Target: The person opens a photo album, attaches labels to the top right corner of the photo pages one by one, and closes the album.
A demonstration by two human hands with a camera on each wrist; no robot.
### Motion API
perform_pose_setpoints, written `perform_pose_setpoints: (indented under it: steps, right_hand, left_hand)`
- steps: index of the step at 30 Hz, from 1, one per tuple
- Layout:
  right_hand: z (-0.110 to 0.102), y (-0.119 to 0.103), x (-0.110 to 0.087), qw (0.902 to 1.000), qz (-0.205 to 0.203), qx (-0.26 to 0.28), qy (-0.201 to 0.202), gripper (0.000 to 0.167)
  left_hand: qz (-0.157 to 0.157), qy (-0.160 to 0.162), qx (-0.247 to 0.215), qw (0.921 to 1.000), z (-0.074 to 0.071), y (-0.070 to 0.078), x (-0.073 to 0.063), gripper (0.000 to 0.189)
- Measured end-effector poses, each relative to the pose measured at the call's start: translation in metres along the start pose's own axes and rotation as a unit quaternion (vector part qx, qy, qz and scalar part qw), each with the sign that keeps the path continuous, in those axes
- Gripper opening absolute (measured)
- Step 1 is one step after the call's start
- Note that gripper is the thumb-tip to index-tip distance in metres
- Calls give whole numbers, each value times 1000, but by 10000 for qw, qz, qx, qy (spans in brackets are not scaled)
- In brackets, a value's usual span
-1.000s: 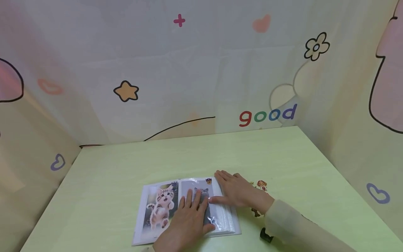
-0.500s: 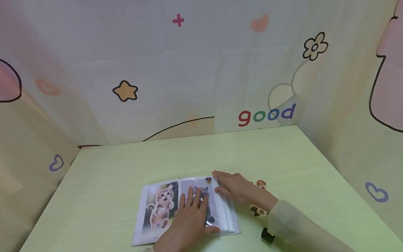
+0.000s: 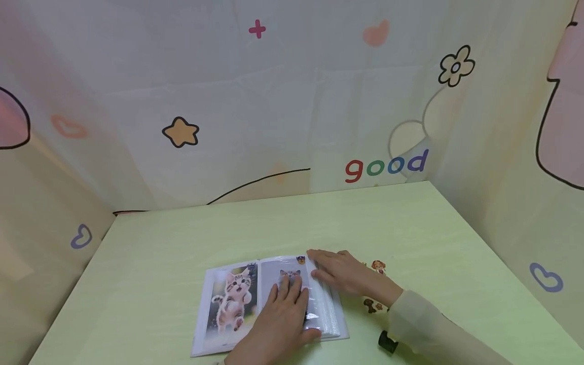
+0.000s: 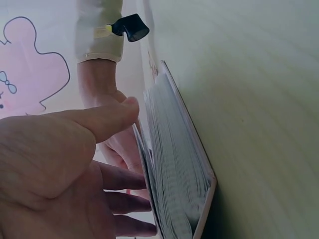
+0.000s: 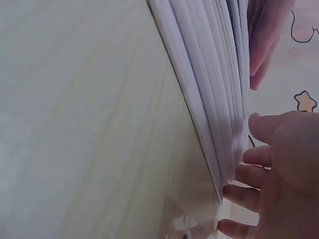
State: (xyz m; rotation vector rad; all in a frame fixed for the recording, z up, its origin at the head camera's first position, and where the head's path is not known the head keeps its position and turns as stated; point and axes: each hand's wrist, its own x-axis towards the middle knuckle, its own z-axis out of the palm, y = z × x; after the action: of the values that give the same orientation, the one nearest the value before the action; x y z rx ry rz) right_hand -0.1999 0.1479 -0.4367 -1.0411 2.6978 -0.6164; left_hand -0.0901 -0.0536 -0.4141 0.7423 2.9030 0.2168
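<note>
An open photo album (image 3: 234, 299) with clear sleeves lies near the front of the table. Its left page shows a striped kitten, its right page a grey cat with a small cartoon sticker (image 3: 300, 260) in the top corner. My left hand (image 3: 278, 322) rests on the right page, fingers spread and partly covering the cat. At that page's far right corner my right hand (image 3: 344, 272) lies along the album's edge, fingers extended. The stacked page edges (image 4: 174, 154) show thick beneath the left fingers in the left wrist view. In the right wrist view, the right fingertips (image 5: 246, 177) are right at the page edges.
On the green table (image 3: 182, 238), small cartoon stickers (image 3: 378, 266) lie by the right forearm. A black cylindrical object (image 3: 388, 342) is beside the right sleeve. Printed curtains (image 3: 255, 101) enclose the back and sides of the table.
My right thumb has drawn back from the page toward its right edge. My left hand has slid slightly right and nearer, its fingertips now over the cat's face.
</note>
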Motion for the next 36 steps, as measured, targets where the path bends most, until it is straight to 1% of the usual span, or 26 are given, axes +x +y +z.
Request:
perform_pose_setpoints:
  steps: [10, 15, 20, 26, 30, 33, 36]
  right_hand:
    - [-1, 0, 0, 9999, -56, 72, 55, 56]
    - [-1, 0, -1, 9999, -61, 103, 41, 55]
    - [1, 0, -1, 9999, 18, 135, -38, 57]
    - [5, 1, 0, 10000, -18, -17, 28, 58]
    - [6, 0, 0, 9998, -74, -172, 82, 56]
    - [6, -1, 0, 9996, -71, -251, 112, 55]
    - [7, -2, 1, 9995, -58, -279, 130, 55]
  left_hand:
    - [263, 148, -40, 9995, -3, 4, -7, 59]
    - [377, 223, -69, 9990, -5, 7, -10, 48]
    - [386, 303, -100, 9987, -6, 9, -11, 43]
    - [323, 355, -140, 9988, -7, 10, -14, 45]
    - [421, 674, -67, 9968, -8, 9, -18, 46]
    - [550, 986, -11, 9936, -8, 9, -21, 46]
    - [639, 1218, -49, 9905, -9, 8, -24, 49]
